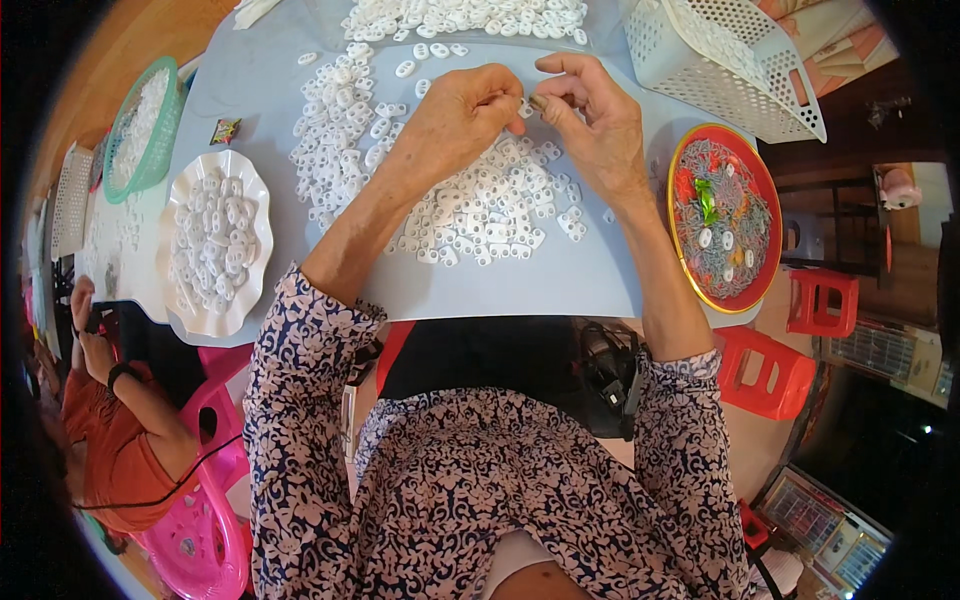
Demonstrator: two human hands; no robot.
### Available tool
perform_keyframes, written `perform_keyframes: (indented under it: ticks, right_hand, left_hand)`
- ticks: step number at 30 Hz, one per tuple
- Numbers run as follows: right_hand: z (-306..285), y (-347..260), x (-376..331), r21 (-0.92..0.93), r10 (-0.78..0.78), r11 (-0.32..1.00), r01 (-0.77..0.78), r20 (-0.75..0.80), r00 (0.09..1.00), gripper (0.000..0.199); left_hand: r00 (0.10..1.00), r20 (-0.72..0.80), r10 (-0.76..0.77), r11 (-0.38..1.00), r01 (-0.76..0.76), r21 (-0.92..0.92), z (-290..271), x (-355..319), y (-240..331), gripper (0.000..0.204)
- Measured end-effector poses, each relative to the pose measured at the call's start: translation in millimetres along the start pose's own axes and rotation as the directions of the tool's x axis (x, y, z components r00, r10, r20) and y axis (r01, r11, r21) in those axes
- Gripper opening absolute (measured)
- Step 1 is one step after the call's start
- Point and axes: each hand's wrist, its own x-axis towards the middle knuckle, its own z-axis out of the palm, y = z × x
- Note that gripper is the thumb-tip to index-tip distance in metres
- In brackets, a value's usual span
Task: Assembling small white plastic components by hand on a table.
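Note:
My left hand (462,112) and my right hand (590,115) meet fingertip to fingertip above a heap of small white plastic rings (490,205) on the pale blue table (520,285). Between the fingertips of both hands sits a small white plastic piece (526,104). A longer drift of the same white pieces (335,125) runs up the table to the left of my left hand. More of them lie in a band (460,18) at the far edge.
A white scalloped plate (180,200) of pieces and a green basket (150,125) stand at the left. A red-rimmed patterned plate (725,215) with a few pieces lies right; a white perforated basket (730,60) behind it. Another person (110,420) sits at left on a pink chair (200,530). Red stools (770,370) stand right.

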Motion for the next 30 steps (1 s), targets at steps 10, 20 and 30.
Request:
perform_keyframes:
  ticks: [10, 20, 30]
  right_hand:
    - [1.2, -1.5, -1.6, -0.069, -0.005, 0.998, 0.008, 0.032, 0.999, 0.022]
    - [1.0, -3.5, -4.0, -0.067, -0.003, 0.998, 0.006, 0.039, 0.999, 0.015]
    - [1.7, 8.5, -5.2, 0.196, 0.106, 0.974, -0.114, 0.053, 0.993, 0.007]
  left_hand:
    - [0.998, 0.035, 0.052, 0.996, -0.054, 0.075, 2.8, -2.2, 0.2, 0.013]
    - [0.998, 0.049, 0.034, 0.999, -0.033, -0.005, -1.0, -4.3, 7.6, 0.015]
    - [0.996, 0.092, 0.007, 1.0, -0.009, 0.022, -5.3, -2.4, 5.7, 0.016]
